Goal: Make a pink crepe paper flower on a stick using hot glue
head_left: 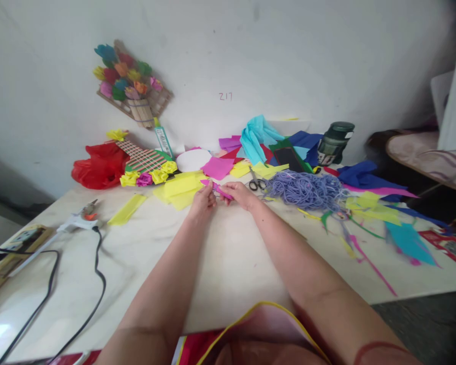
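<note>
My left hand (203, 199) and my right hand (238, 194) meet over the middle of the table (228, 258), both pinching a small folded strip of pink paper (217, 188). The strip lies slanted between the fingertips. Yellow paper sheets (180, 187) lie just beyond my left hand. Black-handled scissors (256, 183) rest a little past my right hand, beside a heap of purple yarn (307, 190).
A glue gun (79, 219) with a black cord lies at the left near a power strip (21, 238). A red bag (101, 165), paper flowers (148, 177), coloured paper scraps (376, 210), a dark green jar (334, 143) and a wall flower decoration (131, 83) stand along the back.
</note>
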The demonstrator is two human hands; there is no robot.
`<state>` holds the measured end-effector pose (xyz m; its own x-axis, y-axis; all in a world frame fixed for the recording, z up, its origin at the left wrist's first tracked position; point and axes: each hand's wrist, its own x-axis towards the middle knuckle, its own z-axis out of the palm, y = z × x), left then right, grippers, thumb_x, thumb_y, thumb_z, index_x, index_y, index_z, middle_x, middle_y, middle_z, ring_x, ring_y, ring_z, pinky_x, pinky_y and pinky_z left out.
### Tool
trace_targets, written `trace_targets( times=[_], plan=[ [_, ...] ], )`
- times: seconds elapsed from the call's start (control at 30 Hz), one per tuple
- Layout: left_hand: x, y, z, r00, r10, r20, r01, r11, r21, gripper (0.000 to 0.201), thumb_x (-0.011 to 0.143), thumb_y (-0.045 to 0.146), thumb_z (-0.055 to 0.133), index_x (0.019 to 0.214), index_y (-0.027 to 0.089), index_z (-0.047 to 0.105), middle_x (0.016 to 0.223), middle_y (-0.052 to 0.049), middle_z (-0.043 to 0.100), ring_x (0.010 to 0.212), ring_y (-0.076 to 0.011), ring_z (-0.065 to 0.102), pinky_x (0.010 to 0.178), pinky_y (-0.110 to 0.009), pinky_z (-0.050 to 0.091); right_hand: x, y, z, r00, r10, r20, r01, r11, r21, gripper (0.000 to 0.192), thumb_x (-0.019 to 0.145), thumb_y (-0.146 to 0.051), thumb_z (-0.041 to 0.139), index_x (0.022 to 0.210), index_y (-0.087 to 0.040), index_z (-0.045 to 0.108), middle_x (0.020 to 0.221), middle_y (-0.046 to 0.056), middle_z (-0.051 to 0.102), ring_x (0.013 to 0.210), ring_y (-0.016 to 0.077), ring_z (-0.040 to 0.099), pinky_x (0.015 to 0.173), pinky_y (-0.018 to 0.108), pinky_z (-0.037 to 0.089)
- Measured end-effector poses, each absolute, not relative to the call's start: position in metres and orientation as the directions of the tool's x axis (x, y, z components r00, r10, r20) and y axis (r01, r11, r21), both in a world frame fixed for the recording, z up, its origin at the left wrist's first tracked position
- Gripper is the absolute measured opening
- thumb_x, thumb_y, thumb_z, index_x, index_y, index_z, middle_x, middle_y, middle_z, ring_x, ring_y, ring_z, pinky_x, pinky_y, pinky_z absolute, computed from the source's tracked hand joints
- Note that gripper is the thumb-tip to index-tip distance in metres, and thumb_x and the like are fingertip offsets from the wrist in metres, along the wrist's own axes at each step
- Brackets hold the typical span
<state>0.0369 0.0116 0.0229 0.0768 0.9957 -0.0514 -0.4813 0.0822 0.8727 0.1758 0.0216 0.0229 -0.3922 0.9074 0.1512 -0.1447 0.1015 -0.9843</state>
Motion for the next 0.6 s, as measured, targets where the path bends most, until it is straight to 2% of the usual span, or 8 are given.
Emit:
trace_targets(
  times=[0.13, 0.3, 0.43, 0.6],
  plan=[
    [0.0406, 0.0141, 0.0173, -0.046, 0.999, 0.024, -0.361, -0.039, 0.932, 0.041, 0.067, 0.048, 0.070, 0.062, 0.019, 0.041, 0.036, 0.012, 0.025, 0.030, -0.0034, 0.021, 0.034, -0.018, 0.027, 0.1804, 0.0245, 0.0213, -0.344, 0.938, 0.043, -0.140, -0.006, -0.990, 0.048, 0.075, -0.060, 0.054, 0.077, -0.013, 0.062, 0.058, 0.003, 0.064, 0.040, 0.0095, 0.049, 0.042, 0.024, 0.041],
    [0.0420, 0.0143, 0.0164, -0.080, 0.996, 0.042, -0.229, -0.059, 0.972, 0.042, 0.066, 0.053, 0.068, 0.062, 0.019, 0.044, 0.038, 0.011, 0.027, 0.032, -0.0040, 0.024, 0.035, -0.019, 0.030, 0.1794, 0.0231, 0.0232, -0.301, 0.952, 0.060, -0.005, 0.061, -0.998, 0.036, 0.065, -0.048, 0.071, 0.062, -0.015, 0.056, 0.050, -0.002, 0.058, 0.037, 0.0064, 0.045, 0.038, 0.020, 0.035],
    [0.0409, 0.0115, 0.0181, -0.053, 0.998, 0.041, -0.089, -0.045, 0.995, 0.036, 0.065, 0.049, 0.069, 0.066, 0.017, 0.054, 0.039, 0.010, 0.029, 0.033, -0.0047, 0.027, 0.036, -0.019, 0.030, 0.1812, 0.0273, 0.0196, -0.212, 0.971, 0.107, -0.012, 0.107, -0.994, 0.034, 0.065, -0.046, 0.070, 0.060, -0.016, 0.054, 0.045, -0.005, 0.053, 0.034, 0.0043, 0.040, 0.035, 0.019, 0.031],
    [0.0381, 0.0099, 0.0176, 0.002, 0.997, 0.071, 0.009, -0.071, 0.997, 0.031, 0.063, 0.045, 0.070, 0.067, 0.016, 0.060, 0.039, 0.009, 0.029, 0.033, -0.0055, 0.027, 0.035, -0.020, 0.030, 0.1861, 0.0308, 0.0163, -0.215, 0.972, 0.093, -0.062, 0.081, -0.995, 0.035, 0.062, -0.046, 0.072, 0.059, -0.017, 0.052, 0.042, -0.008, 0.048, 0.033, 0.0032, 0.035, 0.033, 0.018, 0.030]
  ],
)
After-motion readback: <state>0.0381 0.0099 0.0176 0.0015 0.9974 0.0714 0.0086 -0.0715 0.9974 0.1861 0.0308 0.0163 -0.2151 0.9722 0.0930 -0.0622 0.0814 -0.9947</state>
